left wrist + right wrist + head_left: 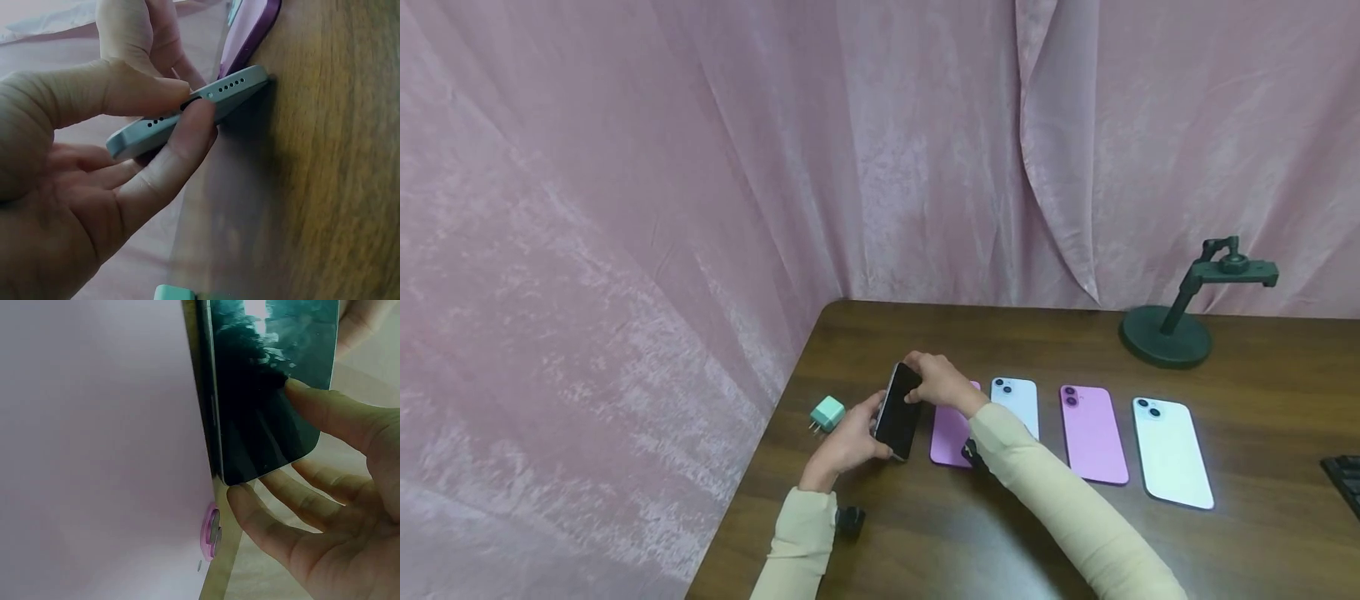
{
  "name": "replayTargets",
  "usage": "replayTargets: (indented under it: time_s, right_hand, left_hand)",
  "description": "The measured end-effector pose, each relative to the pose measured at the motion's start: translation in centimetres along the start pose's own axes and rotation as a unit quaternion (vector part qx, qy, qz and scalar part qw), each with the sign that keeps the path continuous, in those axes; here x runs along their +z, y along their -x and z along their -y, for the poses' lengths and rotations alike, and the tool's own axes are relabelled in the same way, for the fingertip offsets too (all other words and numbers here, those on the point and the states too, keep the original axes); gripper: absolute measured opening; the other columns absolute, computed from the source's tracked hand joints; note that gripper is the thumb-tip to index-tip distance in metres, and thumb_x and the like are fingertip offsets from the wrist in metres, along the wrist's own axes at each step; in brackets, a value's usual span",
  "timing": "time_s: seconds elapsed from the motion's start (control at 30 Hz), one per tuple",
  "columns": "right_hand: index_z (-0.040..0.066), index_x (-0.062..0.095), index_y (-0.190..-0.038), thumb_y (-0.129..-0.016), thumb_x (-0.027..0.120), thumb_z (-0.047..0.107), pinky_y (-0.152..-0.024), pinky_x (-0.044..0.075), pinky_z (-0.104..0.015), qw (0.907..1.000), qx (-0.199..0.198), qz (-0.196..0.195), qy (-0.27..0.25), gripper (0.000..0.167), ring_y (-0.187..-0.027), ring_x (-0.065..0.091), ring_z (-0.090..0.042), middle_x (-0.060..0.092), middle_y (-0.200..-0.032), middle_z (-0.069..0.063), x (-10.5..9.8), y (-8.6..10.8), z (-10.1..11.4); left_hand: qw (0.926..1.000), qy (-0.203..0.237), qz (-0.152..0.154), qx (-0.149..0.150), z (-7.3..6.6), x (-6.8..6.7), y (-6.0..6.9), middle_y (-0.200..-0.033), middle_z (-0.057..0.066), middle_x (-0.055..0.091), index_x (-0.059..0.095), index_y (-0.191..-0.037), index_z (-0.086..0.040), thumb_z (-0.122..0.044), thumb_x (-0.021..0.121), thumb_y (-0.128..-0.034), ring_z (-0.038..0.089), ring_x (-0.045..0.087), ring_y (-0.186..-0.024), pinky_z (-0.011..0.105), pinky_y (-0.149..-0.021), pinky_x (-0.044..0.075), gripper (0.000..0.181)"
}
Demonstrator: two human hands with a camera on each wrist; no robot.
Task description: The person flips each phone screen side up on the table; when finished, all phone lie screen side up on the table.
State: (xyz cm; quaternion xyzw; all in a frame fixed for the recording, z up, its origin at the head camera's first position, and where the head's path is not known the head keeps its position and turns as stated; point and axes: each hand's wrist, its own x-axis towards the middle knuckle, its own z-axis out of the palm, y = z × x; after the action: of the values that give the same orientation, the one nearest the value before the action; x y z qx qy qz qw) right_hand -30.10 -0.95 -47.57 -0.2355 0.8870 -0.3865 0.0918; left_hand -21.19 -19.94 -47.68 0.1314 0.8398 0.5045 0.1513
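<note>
Where the brown table (917, 558) is nearest, two cream sleeves (1067, 492) reach in, w/ small blk devices (850, 522) at the wrists. A blk item (1347, 477), cut off by the view, lies at the far R side. L hand (850, 435) grips the near end of the blk-screened phone (898, 423), thumb + finger pinching its silvery edge by the port and speaker holes. That phone is on the L part of the table, held btwn both hands, tilted, screen facing R; one long edge is low by the wood, can't tell if touching.

To its R, backs up, L to R: a purple phone (949, 437) just beside it, partly hidden by the R arm; a lt blue phone (1017, 404), also part-hidden; a pinkish-purple phone (1093, 437); a pale mint phone (1174, 458). Mint charger (828, 412) sits just L of L hand, prongs twd the near side. R hand (942, 383) grips the held phone's far end, thumb on screen, fingers at the end edge. Farther, R side: dk green stand (1167, 337). Farthest: pink curtain (917, 167) behind the table.
</note>
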Motion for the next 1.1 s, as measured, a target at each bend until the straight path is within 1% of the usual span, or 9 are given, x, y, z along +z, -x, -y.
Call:
replayTargets:
  time_s: [0.07,0.13,0.2,0.3,0.4,0.57,0.7,0.87,1.1]
  right_hand:
    - [-0.003,0.060,-0.127,-0.076,0.086,0.000,-0.094,0.052,-0.043,1.0000,0.001,-0.001,0.003,0.057,-0.102,0.066,-0.029,0.070,-0.118,-0.018,0.2,0.0,0.1]
    - [-0.003,0.061,-0.128,-0.075,0.086,-0.002,-0.096,0.051,-0.044,1.0000,0.001,-0.002,0.008,0.058,-0.105,0.066,-0.030,0.069,-0.120,-0.019,0.3,0.0,0.3]
    - [-0.003,0.061,-0.129,-0.075,0.086,-0.002,-0.099,0.050,-0.045,0.9999,0.004,0.002,0.016,0.060,-0.111,0.065,-0.032,0.068,-0.124,-0.020,0.4,0.0,0.3]
    - [-0.001,0.062,-0.130,-0.075,0.087,0.000,-0.102,0.047,-0.046,0.9995,0.008,0.015,0.027,0.060,-0.118,0.061,-0.034,0.065,-0.130,-0.019,0.5,-0.1,0.2]
    - [0.000,0.063,-0.130,-0.076,0.087,0.002,-0.103,0.047,-0.046,0.9991,0.010,0.024,0.034,0.059,-0.121,0.060,-0.033,0.065,-0.131,-0.018,0.8,-0.2,0.0]
    - [0.000,0.065,-0.128,-0.076,0.087,0.003,-0.101,0.049,-0.045,0.9987,0.004,0.020,0.047,0.056,-0.117,0.062,-0.032,0.067,-0.128,-0.017,1.0,-0.5,-0.2]
    - [-0.001,0.065,-0.127,-0.076,0.087,0.003,-0.100,0.049,-0.045,0.9982,0.013,0.020,0.055,0.055,-0.116,0.062,-0.033,0.067,-0.127,-0.018,1.1,-0.5,0.0]
    - [-0.003,0.066,-0.125,-0.075,0.087,0.000,-0.094,0.053,-0.046,0.9982,0.035,0.007,0.049,0.054,-0.111,0.064,-0.034,0.067,-0.124,-0.020,1.1,-0.5,0.7]
    - [-0.004,0.068,-0.120,-0.073,0.088,-0.001,-0.088,0.056,-0.043,0.9973,0.049,0.007,0.055,0.051,-0.102,0.066,-0.033,0.069,-0.117,-0.021,1.3,-0.6,1.0]
  left_hand:
    - [0.9999,-0.006,-0.008,-0.004,0.1,0.0,0.0,-0.132,0.026,0.058,0.032,-0.153,0.006,0.021,0.073,-0.0675,0.034,0.065,-0.104,0.040,-0.082,0.056,0.096]
    - [0.9998,-0.009,-0.015,-0.007,0.2,0.1,0.0,-0.130,0.026,0.058,0.034,-0.151,0.007,0.020,0.075,-0.0660,0.036,0.066,-0.103,0.042,-0.083,0.056,0.096]
    - [0.9995,-0.015,-0.021,-0.016,0.3,0.1,0.0,-0.129,0.026,0.058,0.036,-0.150,0.008,0.020,0.077,-0.0651,0.035,0.066,-0.101,0.043,-0.084,0.055,0.095]
    - [0.9983,-0.037,-0.029,-0.035,0.6,0.2,0.0,-0.126,0.024,0.056,0.036,-0.148,0.010,0.018,0.081,-0.0636,0.033,0.066,-0.098,0.043,-0.084,0.055,0.096]
    - [0.9956,-0.072,-0.038,-0.047,0.8,0.4,0.0,-0.123,0.021,0.055,0.037,-0.147,0.011,0.013,0.086,-0.0619,0.029,0.063,-0.099,0.045,-0.088,0.053,0.098]
    - [0.9901,-0.126,-0.045,-0.042,0.8,0.6,-0.1,-0.119,0.018,0.056,0.040,-0.146,0.009,0.007,0.090,-0.0579,0.030,0.057,-0.105,0.050,-0.099,0.046,0.101]
    - [0.9876,-0.142,-0.048,-0.045,0.9,0.6,-0.3,-0.121,0.018,0.056,0.042,-0.145,0.009,0.005,0.091,-0.0568,0.030,0.055,-0.107,0.051,-0.102,0.044,0.101]
    - [0.9854,-0.156,-0.052,-0.045,1.3,0.5,-0.5,-0.122,0.019,0.055,0.045,-0.142,0.008,0.000,0.094,-0.0578,0.030,0.055,-0.106,0.049,-0.100,0.045,0.098]
    - [0.9783,-0.202,-0.043,-0.021,2.0,0.5,-0.5,-0.117,0.018,0.052,0.051,-0.134,0.009,-0.009,0.096,-0.0560,0.028,0.053,-0.101,0.047,-0.094,0.048,0.092]
